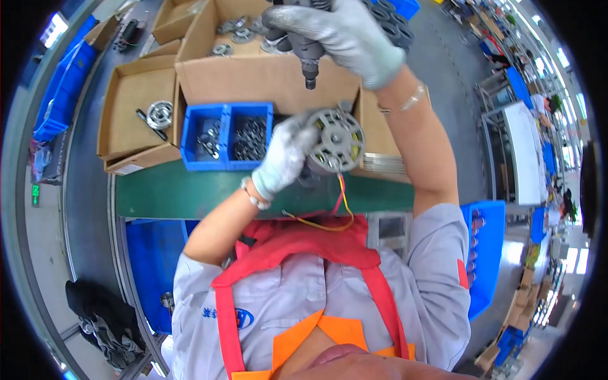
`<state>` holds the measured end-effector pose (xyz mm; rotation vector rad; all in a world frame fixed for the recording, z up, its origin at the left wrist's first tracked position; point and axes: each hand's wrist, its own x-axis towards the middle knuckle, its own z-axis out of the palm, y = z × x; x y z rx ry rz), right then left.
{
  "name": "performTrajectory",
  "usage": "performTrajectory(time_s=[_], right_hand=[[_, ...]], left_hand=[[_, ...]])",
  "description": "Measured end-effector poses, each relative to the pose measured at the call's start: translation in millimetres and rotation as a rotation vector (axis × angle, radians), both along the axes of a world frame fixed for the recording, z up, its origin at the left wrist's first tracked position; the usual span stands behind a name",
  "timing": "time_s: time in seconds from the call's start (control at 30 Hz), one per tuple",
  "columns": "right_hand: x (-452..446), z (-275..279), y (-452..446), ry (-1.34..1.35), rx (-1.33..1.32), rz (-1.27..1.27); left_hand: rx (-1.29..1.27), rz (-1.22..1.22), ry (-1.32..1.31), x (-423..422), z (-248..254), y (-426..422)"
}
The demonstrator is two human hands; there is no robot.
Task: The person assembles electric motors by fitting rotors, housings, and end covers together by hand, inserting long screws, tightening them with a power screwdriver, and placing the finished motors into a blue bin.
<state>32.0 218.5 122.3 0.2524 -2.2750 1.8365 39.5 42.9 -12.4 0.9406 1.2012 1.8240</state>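
Gloved in grey-white, my left hand (288, 152) is closed around the left side of a round metal motor housing (337, 138) with spoke-like openings. Red and yellow wires (342, 209) trail from the housing's lower edge toward my apron. Above it, my right hand (348, 38), also gloved, grips a dark power screwdriver (309, 54) whose tip points down. The tip is apart from the housing. Left of my left hand, a blue two-part bin (227, 163) holds small metal fasteners.
A green work surface (183, 193) lies below the bins. Cardboard boxes (266, 79) stand behind, one with flat metal rings. In the left box (130, 95) sit a round metal part (159, 114) and a black marker (152, 125). A blue crate (487, 259) stands at my right.
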Motion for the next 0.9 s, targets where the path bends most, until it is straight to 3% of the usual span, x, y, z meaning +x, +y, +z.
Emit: performTrajectory(time_s=[0.03,0.07,0.1,0.17,0.23,0.43,0.63,0.7,0.9], right_hand=[[37,33,-18,-0.093,0.064,-0.117],[65,39,-35,-0.070,-0.052,-0.139],[86,40,-49,-0.040,-0.170,-0.157],[103,23,-66,0.253,-0.092,-0.278],[120,21,-74,0.227,-0.119,-0.331],[120,7,-81,0.246,-0.117,-0.318],[126,8,-79,0.212,-0.044,-0.273],[126,2,-73,0.169,0.118,-0.269],[114,4,-69,0.358,0.166,-0.375]], left_hand=[[0.015,-0.035,-0.105,1,-2,1],[0.022,-0.017,-0.124,3,-4,3],[0.026,0.006,-0.138,4,-5,4],[0.031,0.017,-0.025,0,-12,3],[0.016,0.069,-0.012,3,-11,3],[0.031,0.369,0.242,13,-23,2],[0.060,0.437,0.193,18,-18,4],[0.047,0.432,0.237,16,-19,5],[0.018,0.416,0.347,14,-15,4]])
